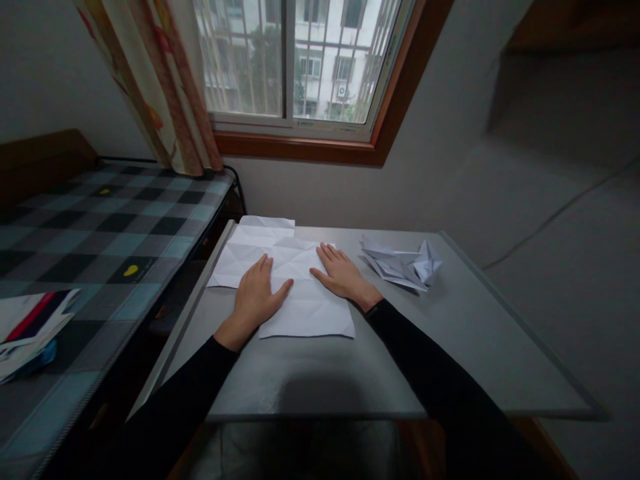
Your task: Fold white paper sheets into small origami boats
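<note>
Two or more creased sheets of white paper lie unfolded and overlapping on the table. The nearer sheet of paper [310, 310] has fold lines across it and slightly raised edges. Behind and left of it is another creased sheet [230, 263]. My left hand [257, 293] lies flat with its thumb spread, over the left side of the nearer sheet. On that sheet's right edge rests my right hand [345, 273], fingers stretched out and palm down. Right of this hand sits a folded white paper piece [400, 263] with pointed flaps.
The grey-white table [475, 353] stands against the wall under a window [310, 67]. At the left is a bed [115, 267] with a checked cover, and papers [35, 327] lie on it. A patterned curtain [165, 87] hangs by the window. A cable [540, 227] runs along the right wall.
</note>
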`<state>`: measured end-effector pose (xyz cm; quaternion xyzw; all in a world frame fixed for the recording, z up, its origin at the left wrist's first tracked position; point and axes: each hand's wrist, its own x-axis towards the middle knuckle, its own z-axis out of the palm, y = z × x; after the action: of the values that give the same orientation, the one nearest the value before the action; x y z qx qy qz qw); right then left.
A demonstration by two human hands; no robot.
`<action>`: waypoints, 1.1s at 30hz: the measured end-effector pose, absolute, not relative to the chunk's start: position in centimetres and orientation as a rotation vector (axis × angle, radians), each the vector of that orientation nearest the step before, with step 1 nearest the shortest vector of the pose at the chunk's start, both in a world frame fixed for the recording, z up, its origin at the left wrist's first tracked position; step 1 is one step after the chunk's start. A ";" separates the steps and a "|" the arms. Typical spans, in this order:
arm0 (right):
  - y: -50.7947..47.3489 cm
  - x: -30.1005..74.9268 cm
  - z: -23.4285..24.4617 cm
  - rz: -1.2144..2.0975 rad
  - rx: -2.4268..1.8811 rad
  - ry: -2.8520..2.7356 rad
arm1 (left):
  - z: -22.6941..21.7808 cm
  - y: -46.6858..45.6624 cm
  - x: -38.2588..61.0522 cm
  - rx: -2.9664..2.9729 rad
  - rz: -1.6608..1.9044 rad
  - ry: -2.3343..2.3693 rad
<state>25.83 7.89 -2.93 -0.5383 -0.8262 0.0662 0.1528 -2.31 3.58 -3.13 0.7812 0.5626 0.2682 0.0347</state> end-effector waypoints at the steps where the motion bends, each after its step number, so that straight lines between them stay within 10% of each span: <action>1: 7.3 26.1 -2.9 0.192 -1.545 -2.376 | -3.1 3.7 -2.4 2.365 0.849 1.767; 14: 4.4 28.2 -3.1 0.335 -1.455 -1.933 | -1.5 4.1 -1.9 1.827 1.205 1.318; 25: 4.5 27.8 -0.9 1.182 -1.093 -1.373 | -1.4 6.6 -1.7 1.267 1.793 1.094; 33: 2.8 28.8 3.4 0.169 -1.043 -1.386 | 2.0 5.2 -2.5 1.835 1.752 0.936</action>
<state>28.77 2.84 3.36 -0.4581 -0.6085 0.0744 0.6437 -2.47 5.20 1.97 0.6624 0.3379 0.6324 0.2171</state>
